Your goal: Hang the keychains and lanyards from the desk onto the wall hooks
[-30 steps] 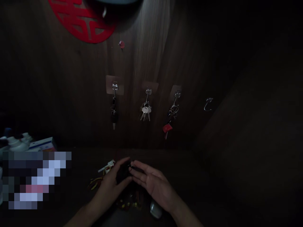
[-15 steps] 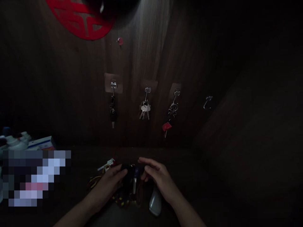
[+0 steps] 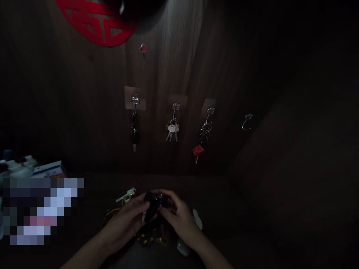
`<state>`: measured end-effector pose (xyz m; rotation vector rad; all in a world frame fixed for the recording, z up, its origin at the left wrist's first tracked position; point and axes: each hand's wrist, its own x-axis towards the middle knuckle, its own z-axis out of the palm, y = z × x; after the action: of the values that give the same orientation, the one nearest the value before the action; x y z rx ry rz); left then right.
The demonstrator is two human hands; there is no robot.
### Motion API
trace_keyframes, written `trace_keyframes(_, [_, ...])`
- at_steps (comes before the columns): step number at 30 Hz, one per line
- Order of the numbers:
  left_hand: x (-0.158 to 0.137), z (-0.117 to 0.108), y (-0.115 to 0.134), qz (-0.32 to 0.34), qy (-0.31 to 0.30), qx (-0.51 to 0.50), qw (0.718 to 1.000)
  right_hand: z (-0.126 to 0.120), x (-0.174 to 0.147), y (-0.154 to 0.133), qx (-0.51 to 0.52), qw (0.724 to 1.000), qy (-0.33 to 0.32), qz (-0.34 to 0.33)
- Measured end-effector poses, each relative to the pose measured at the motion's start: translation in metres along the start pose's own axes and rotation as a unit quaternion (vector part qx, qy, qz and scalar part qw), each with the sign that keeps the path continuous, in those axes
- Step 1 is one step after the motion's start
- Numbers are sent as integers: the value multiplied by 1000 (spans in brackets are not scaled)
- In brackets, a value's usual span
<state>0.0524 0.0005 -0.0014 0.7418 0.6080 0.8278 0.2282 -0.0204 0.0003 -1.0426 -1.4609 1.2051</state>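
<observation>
Head view: left hand (image 3: pixel 129 216) and right hand (image 3: pixel 180 217) hold a small, lumpy, black, metal-ringed bundle (image 3: pixel 152 206), best kept steady by both.

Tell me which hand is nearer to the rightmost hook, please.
Right. The right hand is below and left of the hook; the left hand is also below, farther left.

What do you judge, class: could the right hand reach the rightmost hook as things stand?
Probably yes, if it lets go: the right hand holds a dark item, but nothing visible blocks the rightmost hook.
</observation>
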Motion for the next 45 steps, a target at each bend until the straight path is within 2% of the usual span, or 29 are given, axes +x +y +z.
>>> trace_keyframes(8, [-2, 4, 3, 36, 11, 131, 991, -8, 0, 3, 11, 997, 75, 8])
trace_keyframes(15, [1, 3, 1, 44, 19, 142, 989, -10, 0, 2, 26, 994, 107, 21])
trace_keyframes(19, [0, 5, 3, 27, 42, 146, 988, -9, 1, 3, 37, 993, 110, 13])
trace_keyframes(25, [-1, 8, 3, 13, 17, 91, 996, -9, 1, 6, 28, 994, 106, -4])
trace_keyframes(28, [-1, 7, 2, 6, 1, 66, 998, -9, 0, 6, 9, 995, 99, -15])
trace_keyframes(34, [-1, 7, 1, -4, -13, 91, 996, -10, -2, -1, -84, 994, 72, 2])
trace_keyframes(41, [-1, 13, 0, 35, 80, 190, 978, -9, -1, 1, -129, 989, 47, -57])
trace_keyframes(45, [0, 14, 1, 64, 119, 222, 966, -7, -3, -1, -128, 989, 21, -66])
